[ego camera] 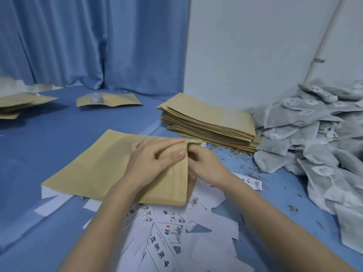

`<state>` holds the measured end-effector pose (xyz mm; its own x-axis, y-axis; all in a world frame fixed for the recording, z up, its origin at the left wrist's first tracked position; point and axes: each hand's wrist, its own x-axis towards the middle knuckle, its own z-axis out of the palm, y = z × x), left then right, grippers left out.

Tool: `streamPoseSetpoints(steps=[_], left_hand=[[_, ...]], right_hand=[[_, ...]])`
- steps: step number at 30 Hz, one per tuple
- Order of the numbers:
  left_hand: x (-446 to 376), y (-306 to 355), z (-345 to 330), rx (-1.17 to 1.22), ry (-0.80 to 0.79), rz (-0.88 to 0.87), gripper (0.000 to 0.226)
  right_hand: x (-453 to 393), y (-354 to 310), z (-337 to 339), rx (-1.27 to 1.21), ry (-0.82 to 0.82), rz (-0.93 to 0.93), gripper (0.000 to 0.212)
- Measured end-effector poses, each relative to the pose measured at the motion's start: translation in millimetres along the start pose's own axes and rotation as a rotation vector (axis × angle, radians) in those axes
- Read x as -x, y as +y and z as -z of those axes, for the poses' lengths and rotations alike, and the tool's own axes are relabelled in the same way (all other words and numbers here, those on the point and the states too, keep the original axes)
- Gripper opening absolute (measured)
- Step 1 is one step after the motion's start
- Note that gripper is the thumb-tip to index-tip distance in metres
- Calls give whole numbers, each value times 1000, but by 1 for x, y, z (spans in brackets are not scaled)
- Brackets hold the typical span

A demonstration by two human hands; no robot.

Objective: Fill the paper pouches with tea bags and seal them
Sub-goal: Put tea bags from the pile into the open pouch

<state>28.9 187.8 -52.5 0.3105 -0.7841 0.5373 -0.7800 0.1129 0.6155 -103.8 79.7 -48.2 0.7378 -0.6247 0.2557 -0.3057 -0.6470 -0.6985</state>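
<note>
A brown paper pouch (94, 165) lies flat in the middle of the blue surface, its mouth towards the right. My left hand (155, 160) lies on top of the pouch near the mouth, thumb and fingers pinching the upper flap. My right hand (204, 163) is at the mouth's edge, its fingers curled on the lower lip and partly hidden behind the flap. A stack of empty pouches (210, 122) stands behind my hands. A heap of grey tea bags (318, 138) fills the right side.
Printed white paper labels (172, 232) lie scattered in front of me. A filled pouch with a clear window (108, 102) and more pouches (17, 105) lie at the far left. Loose tea crumbs (245, 163) dot the surface. Blue curtain and white wall stand behind.
</note>
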Motion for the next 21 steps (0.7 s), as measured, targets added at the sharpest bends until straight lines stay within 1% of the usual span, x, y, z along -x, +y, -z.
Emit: streamPoseSetpoints(steps=[1, 2, 3, 4, 6, 7, 8, 9, 10, 11, 13, 15, 16, 18, 19, 21], left_hand=[[0, 0, -1, -1, 6, 3, 35], [0, -1, -2, 3, 7, 10, 35], [-1, 0, -2, 10, 5, 18, 35], [-2, 0, -3, 12, 0, 22, 35], [-3, 1, -5, 13, -24, 20, 32], [-4, 2, -7, 17, -39, 18, 31], [-4, 3, -8, 26, -51, 18, 31], [-5, 4, -8, 37, -59, 21, 31], [-6, 5, -9, 49, -63, 26, 32], [-7, 6, -9, 59, -65, 35, 34], [-9, 8, -10, 84, -77, 52, 38], [-10, 9, -11, 118, -90, 66, 41], [-11, 10, -12, 127, -91, 70, 42], [-12, 12, -14, 128, -90, 79, 41], [-13, 12, -14, 127, -92, 87, 40], [-14, 12, -15, 139, -95, 107, 36]], right_hand=[[3, 12, 6, 0, 89, 36, 14], [9, 27, 19, 53, 147, 48, 15], [14, 40, 30, 174, 157, 15, 15], [18, 53, 42, 352, 103, -60, 16], [25, 76, 65, 688, -92, -235, 22], [28, 84, 70, 800, -191, -279, 27], [31, 88, 71, 839, -256, -292, 34], [33, 90, 72, 800, -266, -290, 39], [34, 92, 74, 736, -242, -283, 42], [33, 93, 76, 681, -217, -277, 42], [32, 93, 78, 631, -183, -294, 35], [32, 90, 81, 657, -117, -294, 30], [32, 89, 83, 673, -58, -271, 29], [34, 88, 87, 651, 55, -200, 33], [36, 87, 89, 618, 84, -157, 36], [40, 83, 91, 583, 61, -59, 39]])
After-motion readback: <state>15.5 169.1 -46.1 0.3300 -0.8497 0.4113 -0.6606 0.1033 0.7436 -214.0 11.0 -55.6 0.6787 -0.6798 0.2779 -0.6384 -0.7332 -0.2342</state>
